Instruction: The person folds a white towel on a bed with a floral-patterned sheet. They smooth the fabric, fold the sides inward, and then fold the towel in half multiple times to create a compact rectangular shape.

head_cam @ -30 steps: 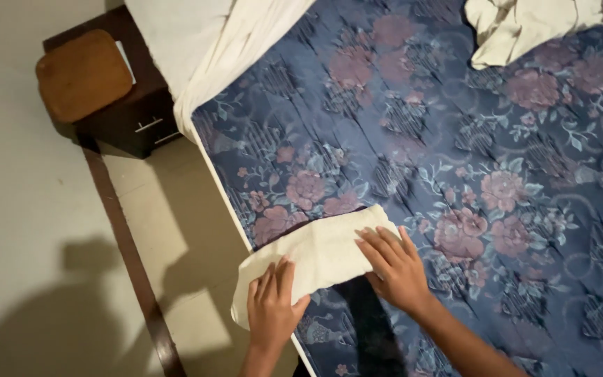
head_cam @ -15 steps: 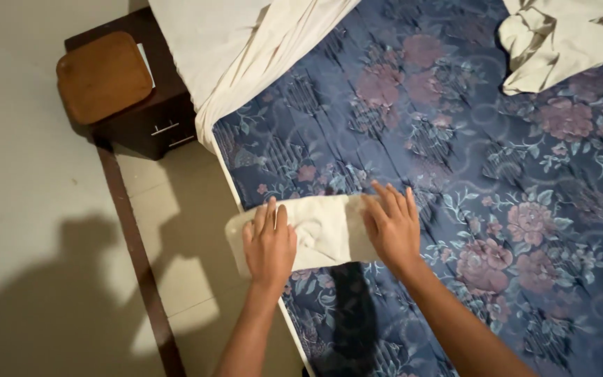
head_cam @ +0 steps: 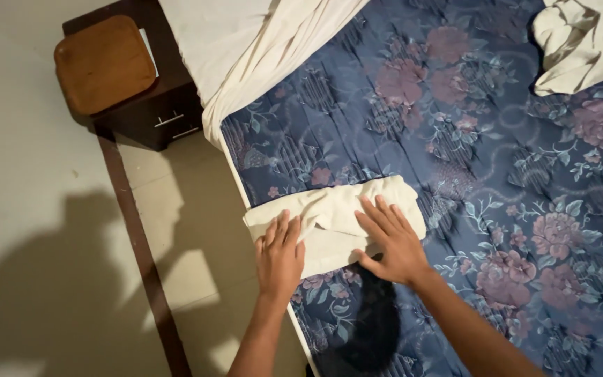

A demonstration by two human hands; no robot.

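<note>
Both grips flat and spread, left hand [head_cam: 280, 255], right hand [head_cam: 391, 239], on folded cream cloth [head_cam: 329, 209], underside hidden

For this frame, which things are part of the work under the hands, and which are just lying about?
In hand:
- folded cream cloth, lying at the edge of the bed
- left hand, flat on the cloth
- right hand, flat on the cloth
- flowered blue mattress, under the cloth

Lying about:
- crumpled cream cloth, far corner
- cream sheet, hanging over the bed's edge
- wooden stool
- dark bedside cabinet
</note>
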